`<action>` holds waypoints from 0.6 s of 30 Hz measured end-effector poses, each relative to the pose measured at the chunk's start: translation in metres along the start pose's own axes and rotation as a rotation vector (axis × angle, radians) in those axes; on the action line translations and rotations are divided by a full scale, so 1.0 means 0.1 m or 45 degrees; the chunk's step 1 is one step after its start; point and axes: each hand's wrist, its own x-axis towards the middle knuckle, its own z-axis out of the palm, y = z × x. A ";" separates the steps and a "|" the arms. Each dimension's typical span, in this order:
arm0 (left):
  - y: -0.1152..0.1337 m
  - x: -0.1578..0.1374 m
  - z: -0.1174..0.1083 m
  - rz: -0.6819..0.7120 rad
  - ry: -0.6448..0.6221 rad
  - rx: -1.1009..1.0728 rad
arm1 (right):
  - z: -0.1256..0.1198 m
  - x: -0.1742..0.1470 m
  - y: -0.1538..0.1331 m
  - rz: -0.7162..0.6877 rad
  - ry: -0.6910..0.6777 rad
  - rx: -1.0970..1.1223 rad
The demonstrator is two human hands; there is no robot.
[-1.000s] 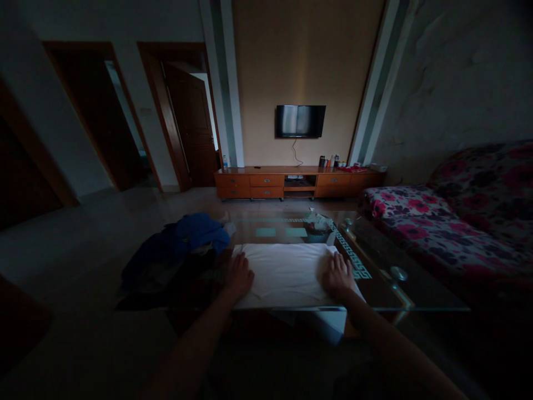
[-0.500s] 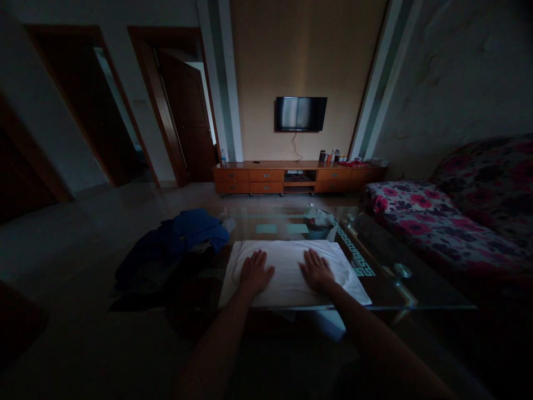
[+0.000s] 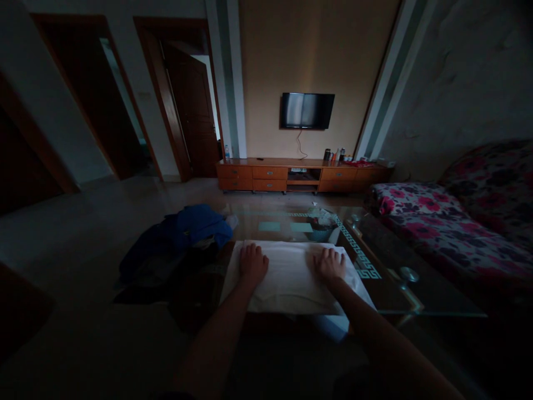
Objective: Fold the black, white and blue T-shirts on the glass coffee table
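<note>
A white cloth (image 3: pixel 291 278), which looks like a folded garment, lies spread on the glass coffee table (image 3: pixel 441 297). My left hand (image 3: pixel 254 264) rests palm down on the cloth's left part, near its far edge. Its fingers are bent a little, with the thumb toward the middle. On the right part, my right hand (image 3: pixel 332 265) presses down the same way, fingers slightly curled and apart. Between the hands the fabric shows soft wrinkles. Dim light hides whether any cloth is pinched under the fingertips.
A heap of blue and dark clothes (image 3: pixel 187 233) lies left of the white cloth. Behind it, a basket (image 3: pixel 320 233) shows near the table's far side. A flowered sofa (image 3: pixel 441 216) stands at right. Beyond are a wooden TV cabinet (image 3: pixel 270 176) and a wall television (image 3: pixel 308 111).
My hands have moved apart toward the cloth's left and right sides, and their flat fingers have curled somewhat. The view has shifted slightly.
</note>
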 end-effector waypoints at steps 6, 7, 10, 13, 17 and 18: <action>0.41 0.25 0.31 0.307 -0.150 -0.185 | 0.21 0.06 -0.85 -0.574 -0.166 0.287; 0.42 0.26 0.37 0.282 -0.177 -0.196 | 0.25 0.06 -0.91 -0.581 -0.214 0.290; 0.35 0.27 0.50 0.186 -0.219 -0.197 | 0.35 0.10 -0.93 -0.514 -0.349 0.265; 0.16 0.28 0.52 0.172 -0.233 -0.176 | 0.37 0.19 -0.69 -0.512 -0.385 0.232; -0.29 0.31 0.47 0.036 -0.206 -0.079 | 0.40 0.34 -0.01 -0.341 -0.280 0.089; -0.42 0.32 0.46 -0.001 -0.202 -0.050 | 0.41 0.36 0.20 -0.298 -0.256 0.039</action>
